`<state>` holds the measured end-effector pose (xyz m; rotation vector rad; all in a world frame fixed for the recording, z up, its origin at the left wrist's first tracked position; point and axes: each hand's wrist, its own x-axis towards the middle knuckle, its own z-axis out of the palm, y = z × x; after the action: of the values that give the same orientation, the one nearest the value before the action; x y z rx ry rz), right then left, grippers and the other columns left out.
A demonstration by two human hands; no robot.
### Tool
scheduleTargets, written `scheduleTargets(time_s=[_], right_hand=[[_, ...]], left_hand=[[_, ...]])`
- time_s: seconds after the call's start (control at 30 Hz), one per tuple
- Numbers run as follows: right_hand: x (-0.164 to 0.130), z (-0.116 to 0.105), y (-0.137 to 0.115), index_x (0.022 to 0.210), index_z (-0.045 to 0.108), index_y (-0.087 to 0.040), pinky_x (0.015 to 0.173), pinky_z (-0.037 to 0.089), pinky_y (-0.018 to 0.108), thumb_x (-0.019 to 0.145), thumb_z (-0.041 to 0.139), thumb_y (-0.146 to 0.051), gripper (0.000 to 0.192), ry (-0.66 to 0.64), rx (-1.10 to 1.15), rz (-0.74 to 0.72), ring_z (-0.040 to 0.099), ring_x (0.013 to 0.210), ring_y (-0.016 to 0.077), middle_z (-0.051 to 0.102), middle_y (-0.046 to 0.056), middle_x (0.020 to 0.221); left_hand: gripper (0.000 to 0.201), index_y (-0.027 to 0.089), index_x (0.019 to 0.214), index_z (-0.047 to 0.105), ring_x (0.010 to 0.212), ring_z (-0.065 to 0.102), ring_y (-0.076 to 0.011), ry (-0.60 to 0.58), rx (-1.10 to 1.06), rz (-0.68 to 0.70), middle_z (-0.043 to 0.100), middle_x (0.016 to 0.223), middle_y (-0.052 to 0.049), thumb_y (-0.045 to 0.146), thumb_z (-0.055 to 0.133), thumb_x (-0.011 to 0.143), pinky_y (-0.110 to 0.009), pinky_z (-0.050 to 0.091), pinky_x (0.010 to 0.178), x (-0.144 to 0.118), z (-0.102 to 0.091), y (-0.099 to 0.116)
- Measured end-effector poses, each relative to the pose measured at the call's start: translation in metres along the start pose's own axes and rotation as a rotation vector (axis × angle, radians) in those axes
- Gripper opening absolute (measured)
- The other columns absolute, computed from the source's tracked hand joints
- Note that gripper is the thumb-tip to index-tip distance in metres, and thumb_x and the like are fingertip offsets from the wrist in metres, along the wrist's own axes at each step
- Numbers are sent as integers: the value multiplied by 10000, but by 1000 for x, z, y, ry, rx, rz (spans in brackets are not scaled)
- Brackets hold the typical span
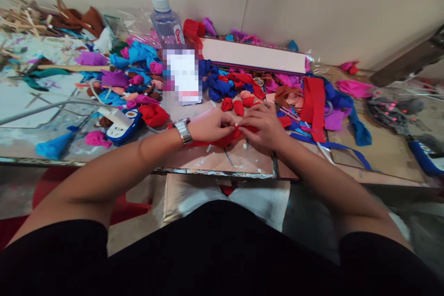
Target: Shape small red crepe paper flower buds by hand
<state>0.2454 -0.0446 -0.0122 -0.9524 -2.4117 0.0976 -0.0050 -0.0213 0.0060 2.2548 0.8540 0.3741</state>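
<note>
Both hands meet over the front of the table, pinching a strip of red crepe paper (227,139). My left hand (212,126), below a metal wristwatch, has thumb and fingertips closed on the strip. From the other side my right hand (266,124) grips it too, with its fingers bent over the paper. Part of the strip runs under my left hand and is hidden. Just beyond the fingertips lie small rolled red paper buds (238,107). Scissors (287,111) with pinkish handles rest right of my right hand, partly covered by scraps.
A phone (185,76) with a blurred screen leans before a water bottle (166,23). A power strip (125,127) with a plugged-in cable sits left. Blue, purple and pink paper pieces (140,53) crowd the back. A long pale box (253,55) lies by the wall.
</note>
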Motion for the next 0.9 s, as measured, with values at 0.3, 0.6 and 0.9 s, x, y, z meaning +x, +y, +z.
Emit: scheduleTargets(time_s=[0.3, 0.6, 0.9], right_hand=[[2, 0, 0, 1232, 763, -296, 1112, 396, 583, 1026, 652, -330, 237, 159, -77, 87, 632, 1276, 343, 760, 96, 1320], [1, 7, -3, 1070, 800, -262, 1006, 506, 515, 1029, 648, -343, 177, -37, 48, -25, 734, 1030, 288, 841, 79, 1102], [0, 6, -1, 1027, 788, -267, 1030, 452, 494, 1029, 662, -341, 146, -9, 61, -4, 734, 952, 249, 849, 37, 996]], left_hand=[[305, 177, 843, 784, 587, 570, -133, 84, 152, -39, 728, 694, -24, 327, 540, 947, -278, 377, 616, 0, 5, 1], [319, 169, 909, 790, 632, 584, -117, 107, 78, 84, 742, 757, -12, 341, 530, 978, -252, 406, 641, -1, 8, 1], [334, 167, 895, 822, 584, 571, -123, 67, 105, 34, 726, 694, -23, 344, 543, 946, -264, 380, 599, -2, 2, 3]])
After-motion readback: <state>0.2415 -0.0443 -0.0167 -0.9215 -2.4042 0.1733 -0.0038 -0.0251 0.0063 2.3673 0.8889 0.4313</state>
